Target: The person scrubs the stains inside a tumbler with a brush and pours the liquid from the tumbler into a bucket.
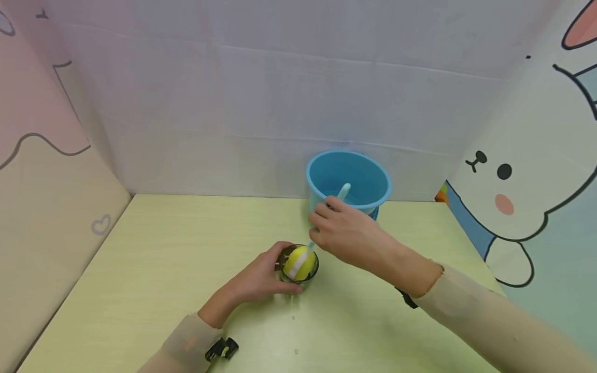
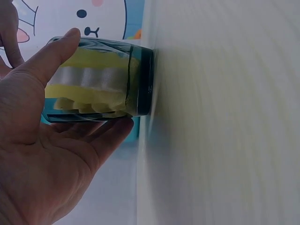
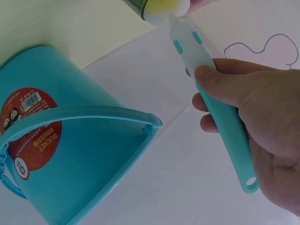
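Note:
A dark-tinted glass stands on the table, upright in the head view. My left hand holds it from the left, thumb on the near side and fingers around the far side. Inside the glass sits the yellow-and-white sponge head of a bottle brush. My right hand grips the brush's teal-and-white handle, which slants up and away from the glass. The thumb lies along the handle, and its end with a hang hole shows beyond the palm. The lower sponge is seen only through the glass wall.
A blue bucket with a red label stands at the table's back edge, just beyond my right hand. White sheeting hangs behind it. Printed cartoon panels flank the pale table. Small drops lie near the front.

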### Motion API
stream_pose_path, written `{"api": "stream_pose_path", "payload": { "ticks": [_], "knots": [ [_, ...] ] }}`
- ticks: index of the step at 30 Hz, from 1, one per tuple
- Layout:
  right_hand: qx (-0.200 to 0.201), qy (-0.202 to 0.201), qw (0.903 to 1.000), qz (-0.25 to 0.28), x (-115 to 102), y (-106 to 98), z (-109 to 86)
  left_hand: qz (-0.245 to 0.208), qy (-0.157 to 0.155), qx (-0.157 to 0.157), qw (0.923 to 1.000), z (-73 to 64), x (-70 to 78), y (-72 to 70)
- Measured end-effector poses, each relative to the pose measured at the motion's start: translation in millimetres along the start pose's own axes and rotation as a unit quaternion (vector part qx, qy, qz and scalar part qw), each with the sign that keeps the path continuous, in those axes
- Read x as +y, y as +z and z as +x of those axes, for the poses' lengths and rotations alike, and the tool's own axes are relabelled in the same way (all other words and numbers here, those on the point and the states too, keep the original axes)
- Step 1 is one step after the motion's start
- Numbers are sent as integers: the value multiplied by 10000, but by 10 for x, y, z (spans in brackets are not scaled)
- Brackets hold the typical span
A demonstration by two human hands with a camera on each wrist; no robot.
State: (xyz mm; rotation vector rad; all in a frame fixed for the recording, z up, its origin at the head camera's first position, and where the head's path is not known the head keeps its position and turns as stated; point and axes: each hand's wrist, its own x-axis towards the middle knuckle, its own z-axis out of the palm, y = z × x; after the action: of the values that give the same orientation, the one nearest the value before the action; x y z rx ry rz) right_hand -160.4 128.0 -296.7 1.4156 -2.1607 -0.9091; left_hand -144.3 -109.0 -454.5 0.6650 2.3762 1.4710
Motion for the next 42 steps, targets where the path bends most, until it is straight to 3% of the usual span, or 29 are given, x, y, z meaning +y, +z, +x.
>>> {"api": "stream_pose_path", "payload": {
  "ticks": [17, 42],
  "knots": [
    [40, -28, 9998, 167, 14, -18, -45, 165, -13, 73, 9998, 2, -3, 2],
    [218, -141, 9995, 206, 28, -83, 6, -39, 64, -16, 10000, -2, -11, 1]
  ]
}}
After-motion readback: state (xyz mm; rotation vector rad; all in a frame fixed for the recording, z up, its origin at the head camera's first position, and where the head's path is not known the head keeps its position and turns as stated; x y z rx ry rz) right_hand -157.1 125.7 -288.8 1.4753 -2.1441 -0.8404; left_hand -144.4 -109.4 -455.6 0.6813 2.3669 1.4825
